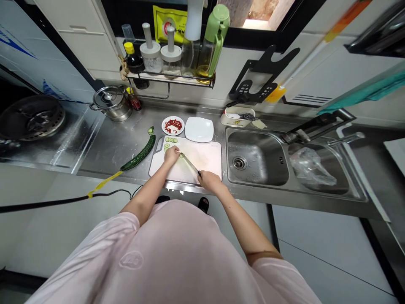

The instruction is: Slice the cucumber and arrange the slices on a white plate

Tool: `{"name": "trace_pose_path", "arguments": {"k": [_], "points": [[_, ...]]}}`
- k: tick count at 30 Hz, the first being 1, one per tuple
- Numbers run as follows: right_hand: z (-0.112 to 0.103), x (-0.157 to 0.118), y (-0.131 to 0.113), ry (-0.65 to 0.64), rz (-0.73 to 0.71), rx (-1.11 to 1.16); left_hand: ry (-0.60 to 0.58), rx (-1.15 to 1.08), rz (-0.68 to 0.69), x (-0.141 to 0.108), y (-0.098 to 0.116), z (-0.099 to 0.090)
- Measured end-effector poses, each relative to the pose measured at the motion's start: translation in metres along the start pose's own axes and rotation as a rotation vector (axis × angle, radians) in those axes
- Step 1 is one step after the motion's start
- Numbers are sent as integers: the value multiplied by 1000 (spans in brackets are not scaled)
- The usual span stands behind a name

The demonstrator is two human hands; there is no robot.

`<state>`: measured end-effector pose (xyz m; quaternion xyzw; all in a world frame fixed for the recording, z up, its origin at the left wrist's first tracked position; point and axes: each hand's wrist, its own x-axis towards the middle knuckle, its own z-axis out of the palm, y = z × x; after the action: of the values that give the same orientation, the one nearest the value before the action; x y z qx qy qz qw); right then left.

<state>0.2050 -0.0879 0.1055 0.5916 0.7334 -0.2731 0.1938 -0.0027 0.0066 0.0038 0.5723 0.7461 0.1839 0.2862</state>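
My right hand (209, 181) is wrapped round the handle of a knife (190, 165), its blade slanting up and left over the white cutting board (205, 154). At the blade's tip is a small pale-green cucumber slice (182, 156). My left hand (171, 156) is closed in a pinch at that slice, close to the tip. Several cucumber slices (171, 139) lie at the board's upper left. Left of the board rests a long dark-green cucumber (139, 154), with a small cut end piece (151, 131) above it.
Behind the board stand a plate of chopped red pieces (164, 127) and a white square plate (199, 128). A sink (257, 156) lies to the right, a lidded steel pot (111, 103) and a wok (30, 116) to the left. A seasoning rack (190, 79) hangs on the wall.
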Motion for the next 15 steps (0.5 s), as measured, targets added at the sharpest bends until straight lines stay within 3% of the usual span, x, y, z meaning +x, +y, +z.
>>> {"name": "trace_pose_path", "arguments": {"k": [15], "points": [[6,-17,12,-18,18,7,13,25,6,-3,3,-2]]}}
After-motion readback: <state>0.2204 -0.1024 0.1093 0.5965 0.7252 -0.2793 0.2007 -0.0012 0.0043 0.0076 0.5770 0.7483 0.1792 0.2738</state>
